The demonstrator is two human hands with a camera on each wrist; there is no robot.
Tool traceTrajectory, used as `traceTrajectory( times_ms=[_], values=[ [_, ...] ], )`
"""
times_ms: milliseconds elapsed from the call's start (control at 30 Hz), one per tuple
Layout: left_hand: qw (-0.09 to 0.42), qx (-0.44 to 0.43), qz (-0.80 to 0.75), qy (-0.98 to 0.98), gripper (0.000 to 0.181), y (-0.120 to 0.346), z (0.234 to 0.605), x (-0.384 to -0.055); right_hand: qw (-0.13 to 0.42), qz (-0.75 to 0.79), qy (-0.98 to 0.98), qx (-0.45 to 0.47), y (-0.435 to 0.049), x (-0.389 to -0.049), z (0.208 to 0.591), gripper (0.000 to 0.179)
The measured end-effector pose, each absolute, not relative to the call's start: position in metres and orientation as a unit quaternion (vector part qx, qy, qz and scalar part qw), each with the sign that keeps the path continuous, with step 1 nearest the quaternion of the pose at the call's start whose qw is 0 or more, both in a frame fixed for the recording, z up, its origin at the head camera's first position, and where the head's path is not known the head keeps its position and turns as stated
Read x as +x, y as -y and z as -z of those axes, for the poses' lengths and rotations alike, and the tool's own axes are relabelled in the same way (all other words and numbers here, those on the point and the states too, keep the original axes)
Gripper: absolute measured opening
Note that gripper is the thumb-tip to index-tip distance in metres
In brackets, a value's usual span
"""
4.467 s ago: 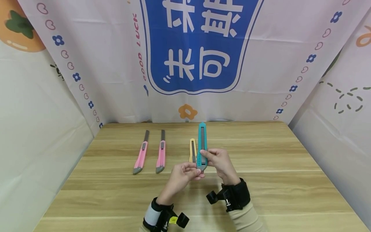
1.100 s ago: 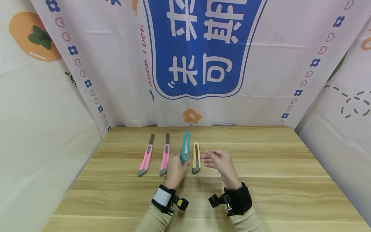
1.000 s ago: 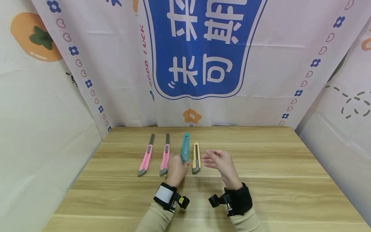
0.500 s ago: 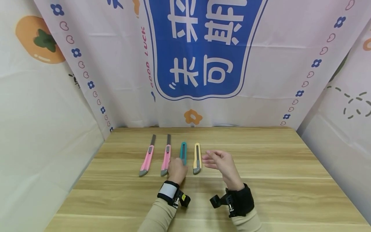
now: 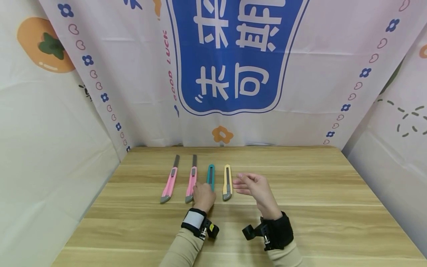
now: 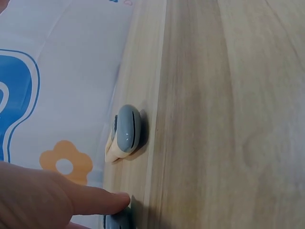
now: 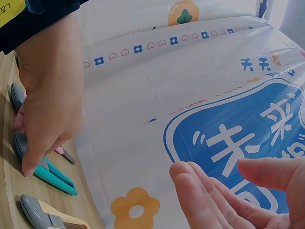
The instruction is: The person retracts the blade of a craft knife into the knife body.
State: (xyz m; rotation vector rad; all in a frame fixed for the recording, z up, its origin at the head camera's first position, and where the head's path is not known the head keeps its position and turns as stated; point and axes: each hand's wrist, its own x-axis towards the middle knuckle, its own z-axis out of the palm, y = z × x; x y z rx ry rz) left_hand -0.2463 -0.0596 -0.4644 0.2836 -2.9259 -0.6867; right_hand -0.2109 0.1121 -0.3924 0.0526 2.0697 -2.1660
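Observation:
My left hand (image 5: 204, 196) pinches the grey butt end of a teal box cutter (image 5: 210, 178), which lies on the table between a pink one and a yellow one. In the right wrist view the thumb and fingers straddle the grey end of that teal box cutter (image 7: 59, 179). Beside the yellow box cutter (image 5: 227, 183), my right hand (image 5: 257, 191) hovers with relaxed fingers and holds nothing. Two pink box cutters, the outer one (image 5: 169, 185) and the inner one (image 5: 191, 185), lie to the left with their grey blades out.
The box cutters form a row across the wooden table (image 5: 300, 222), grey ends toward the person. Behind it hangs a printed white cloth (image 5: 150, 111) with a blue sign. More white cloth encloses both sides.
Both hands held the teal box cutter up at first. The right hand let go; the left hand lowered it onto the table and drew it nearer. In the last half second almost nothing moved.

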Motion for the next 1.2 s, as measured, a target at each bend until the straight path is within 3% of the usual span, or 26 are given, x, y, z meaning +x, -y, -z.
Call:
traceTrajectory(
  times_ms=[667, 833, 1033, 1200],
  values=[
    [0.071, 0.094, 0.221, 0.968, 0.012, 0.058, 0.461, -0.243, 0.073, 0.720, -0.690, 0.012, -0.113, -0.210, 0.388, 0.034],
    [0.077, 0.086, 0.214, 0.970, 0.026, 0.060, 0.456, -0.238, 0.073, 0.721, -0.689, 0.012, -0.113, -0.210, 0.389, 0.037],
    [0.139, 0.080, 0.262, 0.952, 0.037, 0.074, 0.445, -0.235, 0.072, 0.717, -0.693, 0.015, -0.113, -0.209, 0.390, 0.036],
    [0.113, 0.115, 0.265, 0.951, 0.045, 0.097, 0.445, -0.243, 0.071, 0.711, -0.699, 0.014, -0.115, -0.208, 0.391, 0.035]
  ],
)
